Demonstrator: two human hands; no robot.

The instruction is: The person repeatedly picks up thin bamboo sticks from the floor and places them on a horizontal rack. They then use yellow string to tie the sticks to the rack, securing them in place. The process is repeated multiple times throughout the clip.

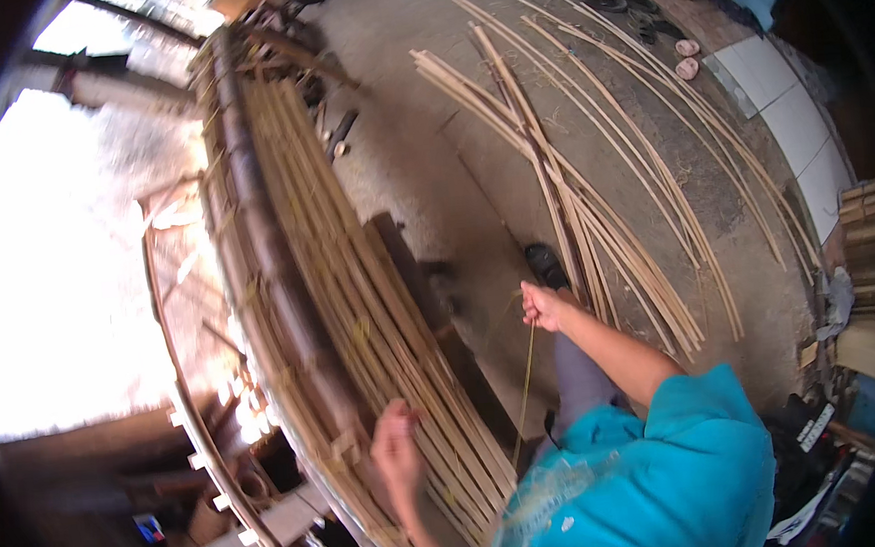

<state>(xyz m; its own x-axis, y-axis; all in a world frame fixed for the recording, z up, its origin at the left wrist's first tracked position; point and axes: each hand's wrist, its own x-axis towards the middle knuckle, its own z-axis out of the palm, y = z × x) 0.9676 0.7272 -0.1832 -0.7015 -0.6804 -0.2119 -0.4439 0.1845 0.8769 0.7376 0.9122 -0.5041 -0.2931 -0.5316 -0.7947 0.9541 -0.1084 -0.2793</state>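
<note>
My right hand (540, 304) is raised in front of my leg, its fingers pinched on a thin yellow-green strip. The strip (527, 388) hangs down from it toward the edge of the slats. My left hand (396, 448), smeared by motion, is over the long bamboo slats (360, 308), close to a thick dark bamboo pole (282, 273). Whether its fingers hold anything is not visible. The slats lie side by side along the pole, with thin yellowish ties (361, 330) across them in places.
Long loose bamboo strips (604, 213) are spread on the concrete floor to the right. Pink slippers (686, 58) and dark footwear (632, 6) lie beyond them. A curved wooden rail (191, 419) stands on the left, and stacked wood (865, 247) at the far right.
</note>
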